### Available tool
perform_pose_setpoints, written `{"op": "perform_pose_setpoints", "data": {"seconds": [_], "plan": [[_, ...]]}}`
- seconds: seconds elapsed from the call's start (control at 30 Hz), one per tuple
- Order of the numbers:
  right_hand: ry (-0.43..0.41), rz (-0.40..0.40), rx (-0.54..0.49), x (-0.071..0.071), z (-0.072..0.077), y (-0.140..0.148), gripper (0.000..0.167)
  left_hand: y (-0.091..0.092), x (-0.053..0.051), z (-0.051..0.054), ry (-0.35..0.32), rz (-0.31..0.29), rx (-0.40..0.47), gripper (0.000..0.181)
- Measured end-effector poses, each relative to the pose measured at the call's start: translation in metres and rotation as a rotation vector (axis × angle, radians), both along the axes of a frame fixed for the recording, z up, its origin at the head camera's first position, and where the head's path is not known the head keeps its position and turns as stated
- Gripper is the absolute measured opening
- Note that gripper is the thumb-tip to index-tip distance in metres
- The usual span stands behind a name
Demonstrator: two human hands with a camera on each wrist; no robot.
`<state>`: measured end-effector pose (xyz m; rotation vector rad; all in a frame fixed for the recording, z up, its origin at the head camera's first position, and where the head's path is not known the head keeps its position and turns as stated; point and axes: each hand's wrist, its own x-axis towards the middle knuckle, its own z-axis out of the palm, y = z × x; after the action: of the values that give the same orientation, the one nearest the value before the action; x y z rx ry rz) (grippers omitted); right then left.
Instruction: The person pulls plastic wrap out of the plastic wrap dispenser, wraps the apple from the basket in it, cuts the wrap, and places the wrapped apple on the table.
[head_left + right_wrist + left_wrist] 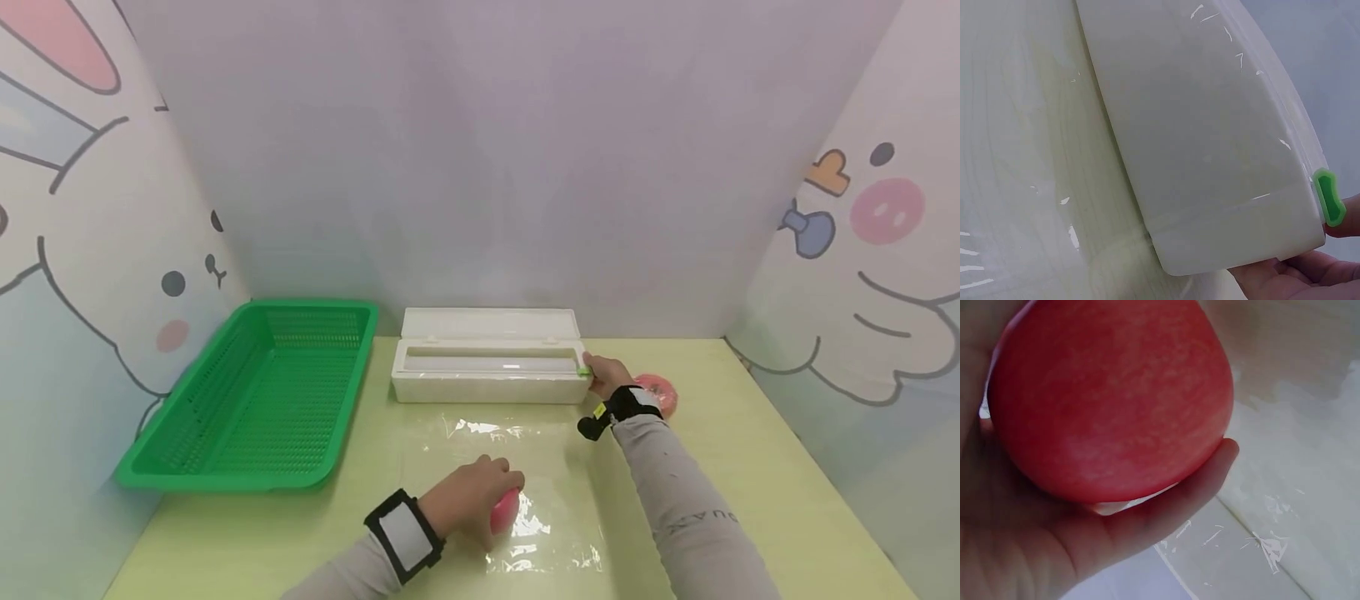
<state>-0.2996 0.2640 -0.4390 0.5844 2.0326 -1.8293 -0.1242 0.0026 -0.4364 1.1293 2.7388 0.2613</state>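
Observation:
My left hand grips a red apple at the front of the table, its fingers curled round the fruit in the left wrist view. Beneath it, clear cling film lies spread over the table, shiny and wrinkled. The film runs up to a white cling film dispenser with its lid tipped back. At the dispenser's right end, my right hand holds the corner, thumb by the green slide cutter and fingers at the end wall. A film-wrapped red fruit sits beyond the right wrist, partly hidden.
On the left stands a green plastic basket with nothing in it. A pale back wall rises behind the dispenser, and printed cartoon panels flank both sides. Yellowish tabletop stretches out to the right of the right arm.

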Motion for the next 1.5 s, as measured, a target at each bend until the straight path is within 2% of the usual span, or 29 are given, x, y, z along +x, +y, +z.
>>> {"op": "perform_pose_setpoints", "data": {"seconds": [0.07,0.17,0.4,0.5,0.63,0.77,0.87,1.03,1.13,1.17,1.27,1.37,1.5], "plan": [[-0.004,-0.009,0.020,-0.004,-0.001,0.000,0.055,-0.001,0.002,-0.002,0.012,-0.002,0.001,0.060],[-0.008,-0.029,0.039,-0.015,-0.011,0.003,0.057,-0.002,0.005,-0.007,0.020,-0.006,0.011,0.058],[0.029,-0.051,0.009,-0.007,-0.012,0.001,0.054,-0.002,0.014,-0.018,0.099,-0.016,0.021,0.052],[0.029,-0.056,0.001,-0.004,-0.012,0.002,0.054,-0.003,0.017,-0.021,0.110,-0.003,0.029,0.056],[0.020,-0.049,-0.023,-0.001,-0.010,0.002,0.056,-0.005,0.021,-0.020,0.072,0.020,0.031,0.083],[0.031,-0.049,0.006,0.000,-0.007,0.004,0.059,-0.009,0.020,-0.017,0.017,0.057,0.046,0.106],[0.047,-0.052,0.058,0.002,-0.006,0.004,0.061,-0.016,0.020,-0.014,-0.011,0.096,0.068,0.112],[0.066,-0.025,0.086,0.013,-0.008,0.003,0.070,-0.031,0.020,-0.014,-0.057,0.135,0.126,0.115],[0.118,-0.026,0.117,0.017,-0.004,0.004,0.076,-0.043,0.017,-0.014,-0.064,0.145,0.172,0.117],[0.137,-0.017,0.156,0.019,0.000,0.005,0.077,-0.047,0.016,-0.013,-0.063,0.151,0.190,0.118],[0.219,0.008,0.256,0.024,0.014,0.005,0.076,-0.062,0.015,-0.015,-0.010,0.166,0.217,0.123],[0.299,0.044,0.396,0.032,0.031,0.001,0.075,-0.076,0.016,-0.019,0.080,0.175,0.218,0.130],[0.431,0.087,0.496,0.048,0.051,-0.014,0.072,-0.088,0.023,-0.030,0.183,0.175,0.198,0.131]]}}
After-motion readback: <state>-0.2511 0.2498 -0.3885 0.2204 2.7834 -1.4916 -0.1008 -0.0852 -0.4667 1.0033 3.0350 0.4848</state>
